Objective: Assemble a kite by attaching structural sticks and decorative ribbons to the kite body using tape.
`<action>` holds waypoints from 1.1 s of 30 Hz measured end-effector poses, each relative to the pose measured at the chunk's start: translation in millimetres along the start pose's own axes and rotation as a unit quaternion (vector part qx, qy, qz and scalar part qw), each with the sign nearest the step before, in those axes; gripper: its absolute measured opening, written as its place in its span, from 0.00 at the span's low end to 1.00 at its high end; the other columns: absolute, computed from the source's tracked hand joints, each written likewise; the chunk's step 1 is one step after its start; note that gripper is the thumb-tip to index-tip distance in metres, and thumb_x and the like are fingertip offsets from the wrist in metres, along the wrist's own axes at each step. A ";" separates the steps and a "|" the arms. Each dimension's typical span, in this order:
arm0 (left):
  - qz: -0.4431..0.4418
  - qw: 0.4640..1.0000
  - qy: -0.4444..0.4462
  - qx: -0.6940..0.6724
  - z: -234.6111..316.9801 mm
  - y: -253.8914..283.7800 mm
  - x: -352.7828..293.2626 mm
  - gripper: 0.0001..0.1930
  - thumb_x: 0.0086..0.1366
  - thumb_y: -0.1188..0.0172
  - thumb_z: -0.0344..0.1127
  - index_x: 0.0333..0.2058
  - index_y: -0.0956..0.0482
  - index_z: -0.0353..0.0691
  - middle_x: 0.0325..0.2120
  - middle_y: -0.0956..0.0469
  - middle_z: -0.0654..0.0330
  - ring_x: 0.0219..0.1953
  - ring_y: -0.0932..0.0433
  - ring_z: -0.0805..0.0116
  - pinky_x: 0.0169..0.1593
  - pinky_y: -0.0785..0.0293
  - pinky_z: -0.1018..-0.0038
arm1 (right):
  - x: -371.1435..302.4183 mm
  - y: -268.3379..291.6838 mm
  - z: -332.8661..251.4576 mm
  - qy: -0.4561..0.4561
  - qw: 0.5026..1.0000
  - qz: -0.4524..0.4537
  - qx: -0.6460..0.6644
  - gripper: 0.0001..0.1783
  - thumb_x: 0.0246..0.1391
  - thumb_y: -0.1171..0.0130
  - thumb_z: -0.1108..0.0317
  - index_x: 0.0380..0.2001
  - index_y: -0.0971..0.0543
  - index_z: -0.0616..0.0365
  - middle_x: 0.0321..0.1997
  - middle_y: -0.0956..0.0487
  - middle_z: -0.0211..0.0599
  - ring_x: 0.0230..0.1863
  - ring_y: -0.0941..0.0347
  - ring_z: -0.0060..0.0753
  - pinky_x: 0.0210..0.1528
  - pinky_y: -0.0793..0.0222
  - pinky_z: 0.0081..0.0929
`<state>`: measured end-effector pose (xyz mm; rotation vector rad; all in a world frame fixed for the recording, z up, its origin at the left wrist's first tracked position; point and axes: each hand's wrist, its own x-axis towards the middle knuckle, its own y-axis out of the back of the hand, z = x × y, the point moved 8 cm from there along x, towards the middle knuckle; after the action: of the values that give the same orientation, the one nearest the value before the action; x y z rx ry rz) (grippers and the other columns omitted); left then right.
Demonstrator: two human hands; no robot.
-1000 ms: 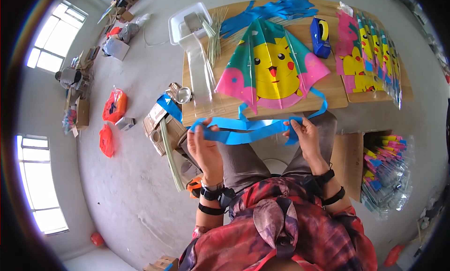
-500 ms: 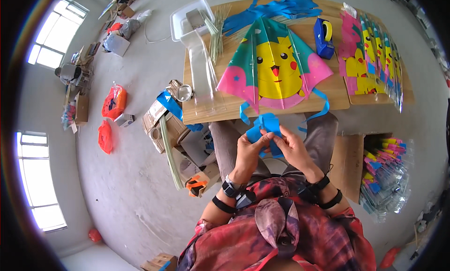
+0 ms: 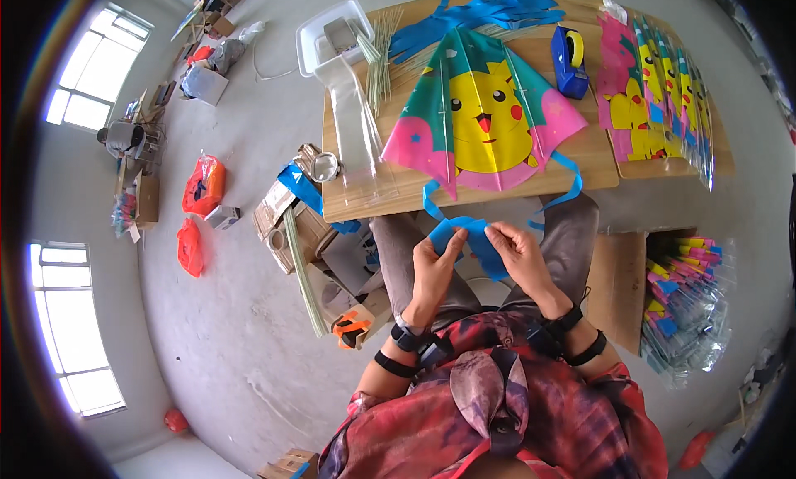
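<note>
A blue ribbon bundle (image 3: 478, 245) is stretched between my hands above my lap, just off the table's near edge. My left hand (image 3: 435, 267) pinches its left side between thumb and fingers. At the upper right corner, my right hand (image 3: 519, 253) has thumb and fingertips closed on the same ribbon. Beyond them a kite (image 3: 485, 118) lies flat on the table, green at the top, pink at the sides, with a yellow cartoon figure. Blue ribbon tails (image 3: 567, 180) hang from its lower corners over the edge.
On the wooden table (image 3: 336, 193) lie blue strips (image 3: 477, 19), thin sticks (image 3: 381, 64), a clear plastic sleeve (image 3: 352, 131), a white tub (image 3: 311, 52), a blue tape dispenser (image 3: 570, 64) and packed kites (image 3: 655, 106). Cardboard boxes (image 3: 618, 288) stand on both sides of my legs.
My hands have moved apart, the right one up and to the right. The blue ribbon, bunched between my fingers before, is now spread wider between them.
</note>
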<state>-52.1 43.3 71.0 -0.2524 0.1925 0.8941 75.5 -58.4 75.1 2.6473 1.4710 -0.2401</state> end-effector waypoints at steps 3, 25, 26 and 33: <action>-0.006 1.000 -0.017 0.011 -0.9 -3.7 0.9 0.09 0.68 0.33 0.35 0.38 0.16 0.33 0.25 0.22 0.72 0.27 0.30 0.86 0.30 0.34 0.84 | -2.3 1.0 -3.9 0.026 0.999 0.032 0.015 0.16 0.71 0.44 0.60 0.41 0.19 0.65 0.26 0.30 0.17 0.29 0.39 0.08 0.29 0.40 0.16; -0.078 0.988 -0.016 -0.135 58.5 24.6 -4.2 0.15 0.78 0.49 0.38 0.50 0.24 0.30 0.37 0.16 0.50 0.42 0.16 0.60 0.48 0.19 0.66 | -9.0 39.5 16.0 0.036 0.948 -0.037 -0.314 0.26 0.68 0.46 0.48 0.35 0.19 0.65 0.32 0.14 0.35 0.32 0.17 0.37 0.38 0.22 0.34; -0.130 0.984 0.019 -0.117 50.9 16.5 -6.3 0.15 0.78 0.49 0.38 0.51 0.25 0.30 0.36 0.16 0.52 0.40 0.15 0.62 0.46 0.19 0.68 | -5.8 35.3 4.9 0.036 0.948 -0.037 -0.314 0.26 0.68 0.46 0.48 0.35 0.19 0.65 0.32 0.14 0.35 0.32 0.17 0.37 0.38 0.22 0.34; -0.375 0.913 0.156 -0.041 26.2 -45.6 -40.2 0.13 0.77 0.47 0.35 0.48 0.23 0.30 0.37 0.15 0.55 0.38 0.15 0.65 0.47 0.19 0.71 | -27.1 -28.2 -12.6 -0.115 0.867 -0.377 0.306 0.48 0.66 0.67 0.28 0.63 0.30 0.64 0.56 0.21 0.43 0.50 0.20 0.38 0.47 0.21 0.35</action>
<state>-39.3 -6.2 113.1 -0.5060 0.3263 0.0905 38.5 -64.1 92.2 2.0873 2.5841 -1.2099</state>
